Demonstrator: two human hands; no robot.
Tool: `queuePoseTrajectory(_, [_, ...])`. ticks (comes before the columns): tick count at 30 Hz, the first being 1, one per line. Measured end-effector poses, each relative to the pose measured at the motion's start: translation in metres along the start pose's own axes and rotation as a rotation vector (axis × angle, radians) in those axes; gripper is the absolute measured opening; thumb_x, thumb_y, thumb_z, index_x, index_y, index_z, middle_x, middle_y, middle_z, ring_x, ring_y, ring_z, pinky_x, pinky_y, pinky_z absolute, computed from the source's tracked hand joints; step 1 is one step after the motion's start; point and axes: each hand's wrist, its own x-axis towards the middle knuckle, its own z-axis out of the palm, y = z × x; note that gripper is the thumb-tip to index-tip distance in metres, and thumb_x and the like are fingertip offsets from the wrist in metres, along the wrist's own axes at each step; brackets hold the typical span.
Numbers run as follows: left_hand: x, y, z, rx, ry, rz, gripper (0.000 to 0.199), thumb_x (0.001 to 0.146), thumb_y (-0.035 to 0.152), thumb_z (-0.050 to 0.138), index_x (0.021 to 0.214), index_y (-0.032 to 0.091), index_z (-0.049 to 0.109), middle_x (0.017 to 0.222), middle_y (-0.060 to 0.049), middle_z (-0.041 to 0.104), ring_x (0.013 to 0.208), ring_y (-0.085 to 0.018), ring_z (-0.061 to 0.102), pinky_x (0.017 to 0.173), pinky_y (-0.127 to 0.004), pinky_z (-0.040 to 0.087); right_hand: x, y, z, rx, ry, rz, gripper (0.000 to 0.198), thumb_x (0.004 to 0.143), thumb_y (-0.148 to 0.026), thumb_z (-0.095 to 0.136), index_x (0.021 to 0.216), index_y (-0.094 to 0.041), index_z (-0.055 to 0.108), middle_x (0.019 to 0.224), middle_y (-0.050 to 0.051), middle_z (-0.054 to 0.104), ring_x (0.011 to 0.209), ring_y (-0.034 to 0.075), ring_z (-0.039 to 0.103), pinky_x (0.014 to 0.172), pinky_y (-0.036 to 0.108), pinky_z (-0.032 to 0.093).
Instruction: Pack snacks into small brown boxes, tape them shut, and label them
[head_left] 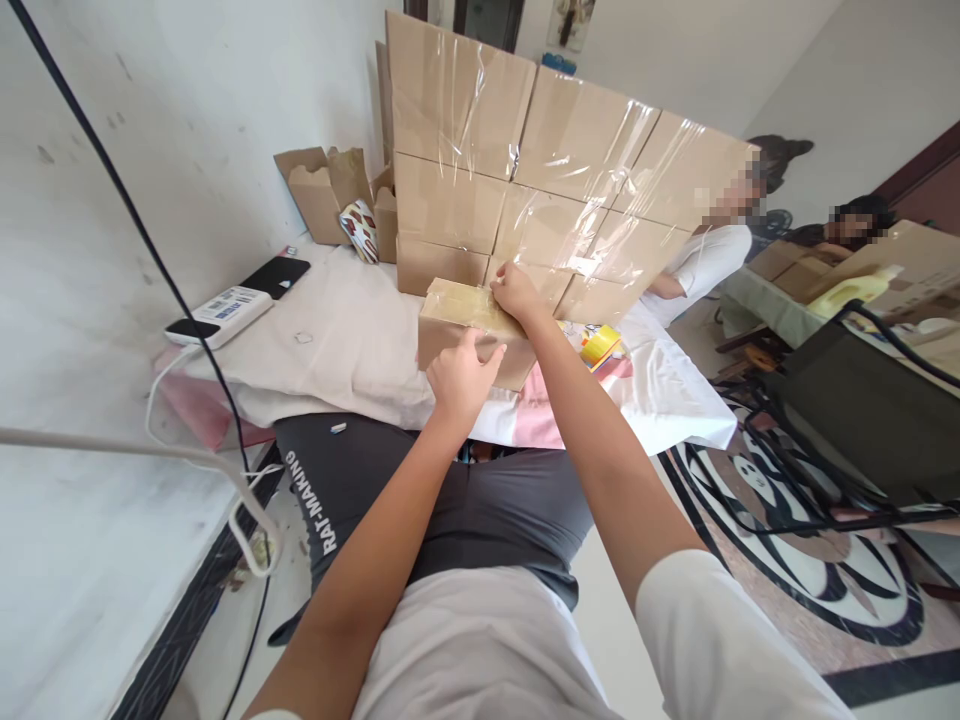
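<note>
A small brown cardboard box lies on the cloth-covered table in front of me, with shiny clear tape over its top. Against its near side rests my left hand, thumb and index finger spread apart. My right hand is closed at the top right of the box, fingertips pinched together by the tape; what they hold is hidden. To the right of the box lies a yellow plastic object, possibly a tape dispenser. Directly behind stands a stack of taped cardboard boxes.
Open cardboard boxes and a patterned packet sit back left. A black phone and a white device lie on the table. A black cable hangs at left. Two people are beyond the stack; a dark chair stands right.
</note>
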Motion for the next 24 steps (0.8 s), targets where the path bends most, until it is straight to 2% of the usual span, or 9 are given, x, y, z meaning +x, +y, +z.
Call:
queuePoseTrajectory(4, [0.002,-0.001,0.001,0.070,0.041,0.056,0.016,0.091,0.033,0.065,0.101,0.028,0.076,0.069,-0.004,0.071,0.066,-0.023,0.063,0.064,-0.031,0.034,-0.006,-0.006,-0.004,-0.001,0.015,0.042,0.032,0.097,-0.028,0.048,0.126,-0.017,0.054,0.124,0.018,0.068,0.112,0.031,0.062,0.097,0.044,0.047])
queuePoseTrajectory(6, [0.003,-0.005,0.001,0.100,0.070,0.122,0.017,0.093,0.030,0.060,0.094,0.027,0.076,0.070,-0.004,0.071,0.066,-0.023,0.062,0.065,-0.032,0.033,-0.008,-0.007,-0.005,-0.003,-0.001,0.034,0.031,0.097,-0.027,0.047,0.126,-0.016,0.054,0.123,0.018,0.069,0.111,0.030,0.062,0.098,0.043,0.047])
queuePoseTrajectory(13, [0.001,-0.020,0.001,0.173,0.049,0.409,0.044,0.105,0.031,0.039,0.073,0.023,0.069,0.068,-0.007,0.068,0.066,-0.020,0.059,0.067,-0.038,0.028,-0.011,-0.012,-0.005,-0.020,-0.027,0.029,0.025,0.100,-0.023,0.039,0.116,-0.022,0.059,0.122,0.013,0.069,0.112,0.029,0.061,0.101,0.044,0.045])
queuePoseTrajectory(17, [0.004,-0.026,-0.002,0.203,0.000,0.498,0.046,0.106,0.032,0.037,0.078,0.023,0.072,0.067,-0.009,0.066,0.068,-0.022,0.060,0.068,-0.038,0.028,-0.014,-0.011,-0.006,0.058,-0.070,-0.048,0.026,0.102,-0.033,0.038,0.103,-0.022,0.061,0.115,0.010,0.070,0.107,0.028,0.061,0.100,0.045,0.046])
queuePoseTrajectory(20, [0.006,-0.028,-0.002,0.206,-0.035,0.548,0.046,0.106,0.029,0.035,0.082,0.024,0.074,0.069,-0.009,0.066,0.069,-0.022,0.060,0.069,-0.038,0.029,-0.015,-0.006,-0.008,0.150,-0.175,-0.140,0.027,0.098,-0.044,0.050,0.098,-0.021,0.064,0.110,0.007,0.070,0.101,0.025,0.063,0.094,0.040,0.048])
queuePoseTrajectory(24, [0.009,-0.031,0.002,0.189,-0.058,0.553,0.046,0.107,0.029,0.033,0.091,0.024,0.076,0.070,-0.010,0.065,0.070,-0.022,0.059,0.070,-0.039,0.030,-0.015,-0.010,-0.009,0.149,-0.261,-0.191,0.027,0.094,-0.043,0.057,0.100,-0.019,0.067,0.112,0.009,0.071,0.099,0.023,0.063,0.088,0.036,0.050])
